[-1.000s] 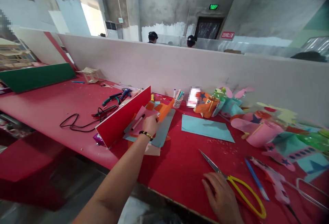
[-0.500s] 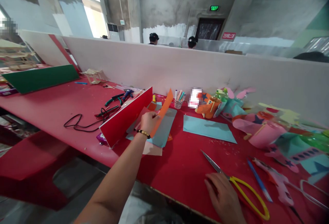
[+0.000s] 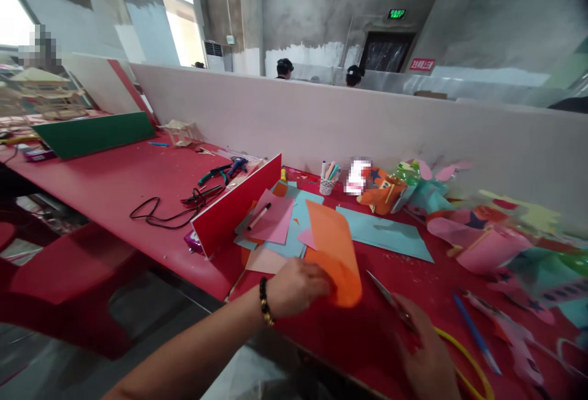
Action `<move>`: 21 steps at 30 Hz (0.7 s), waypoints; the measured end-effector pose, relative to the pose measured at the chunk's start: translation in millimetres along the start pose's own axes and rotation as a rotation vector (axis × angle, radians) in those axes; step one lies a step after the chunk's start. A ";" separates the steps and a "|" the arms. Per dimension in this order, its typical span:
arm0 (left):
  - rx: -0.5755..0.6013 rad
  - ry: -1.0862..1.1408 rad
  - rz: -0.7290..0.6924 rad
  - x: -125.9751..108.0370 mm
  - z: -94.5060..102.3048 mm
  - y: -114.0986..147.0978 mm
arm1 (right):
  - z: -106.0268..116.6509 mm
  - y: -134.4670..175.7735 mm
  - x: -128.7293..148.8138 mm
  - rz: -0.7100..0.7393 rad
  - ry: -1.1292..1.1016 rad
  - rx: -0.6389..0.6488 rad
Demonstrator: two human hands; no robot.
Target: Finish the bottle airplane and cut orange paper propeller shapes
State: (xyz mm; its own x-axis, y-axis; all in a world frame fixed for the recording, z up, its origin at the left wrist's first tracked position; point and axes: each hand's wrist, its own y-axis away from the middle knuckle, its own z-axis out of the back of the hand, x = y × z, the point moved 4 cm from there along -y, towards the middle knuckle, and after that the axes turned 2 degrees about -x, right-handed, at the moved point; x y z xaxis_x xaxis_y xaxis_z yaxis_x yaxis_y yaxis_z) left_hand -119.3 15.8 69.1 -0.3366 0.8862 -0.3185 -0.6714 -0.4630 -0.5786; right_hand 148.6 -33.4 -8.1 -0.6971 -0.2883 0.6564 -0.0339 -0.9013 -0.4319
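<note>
My left hand (image 3: 298, 288), with a beaded bracelet at its wrist, pinches a curved sheet of orange paper (image 3: 333, 234) by its near left side. The sheet is raised above the red table (image 3: 294, 332). At the lower right, my right hand (image 3: 427, 348) closes around the middle of a pair of yellow-handled scissors (image 3: 386, 290); its fingers are somewhat blurred. The blades point away and to the left, while the hand hides the pivot and part of the handles. A light blue paper strip (image 3: 390, 236) lies beyond the scissors.
Left of the hands lie pink paper (image 3: 274, 219) and a marker (image 3: 260, 216), beside a standing red board (image 3: 239, 204). A pen cup (image 3: 326, 185) stands at the back. A blue pen (image 3: 478, 334), pink glue gun (image 3: 509, 339) and paper-covered bottle crafts (image 3: 493, 250) occupy the right.
My left hand has brought the orange paper right and nearer, off the paper pile, uncovering pink paper and the marker. The right hand has moved from beside the scissors onto them.
</note>
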 end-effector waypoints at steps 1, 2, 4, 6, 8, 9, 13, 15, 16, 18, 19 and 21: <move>0.071 0.005 -0.060 -8.7 -5.7 5.8 | 3.5 -3.0 -0.7 -0.061 -0.056 0.004; 0.129 0.013 -0.100 -14.6 -10.5 11.5 | 7.2 -5.7 -1.3 -0.114 -0.110 0.008; 0.203 0.039 -0.142 -19.1 -17.4 21.7 | 13.9 -9.5 -2.0 -0.176 -0.207 0.035; 0.224 0.054 -0.149 -15.5 -20.3 30.1 | 19.1 -10.8 -2.8 -0.195 -0.281 0.087; 0.222 0.042 -0.129 -7.9 -19.6 36.7 | 21.9 -9.1 -5.3 -0.214 -0.334 0.149; 0.221 0.027 -0.108 -3.8 -17.9 39.2 | 22.9 -7.7 -7.1 -0.222 -0.349 0.171; 0.241 -0.043 0.044 8.7 -4.8 41.4 | 29.4 -2.4 -13.4 -0.167 -0.380 0.122; 0.215 -0.060 0.111 14.2 3.9 37.2 | 33.4 1.7 -13.7 -0.086 -0.389 0.102; 0.189 -0.057 0.139 18.6 7.7 33.9 | 35.2 5.0 -13.3 -0.039 -0.387 0.113; 0.133 -0.041 0.196 33.0 12.0 25.6 | 37.4 14.9 -13.7 0.024 -0.367 0.182; 0.125 -0.042 0.237 43.5 11.2 21.0 | 38.6 20.9 -15.1 0.031 -0.358 0.208; 0.154 -0.074 0.295 67.1 4.1 11.3 | 40.8 33.4 -19.8 -0.003 -0.362 0.236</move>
State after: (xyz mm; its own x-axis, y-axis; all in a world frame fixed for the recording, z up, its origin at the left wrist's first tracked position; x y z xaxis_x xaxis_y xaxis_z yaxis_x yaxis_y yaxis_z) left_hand -152.1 70.1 44.2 -0.5739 0.7164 -0.3967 -0.6280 -0.6960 -0.3482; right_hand 190.4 -70.9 -10.2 -0.3992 -0.3429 0.8503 0.1589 -0.9393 -0.3042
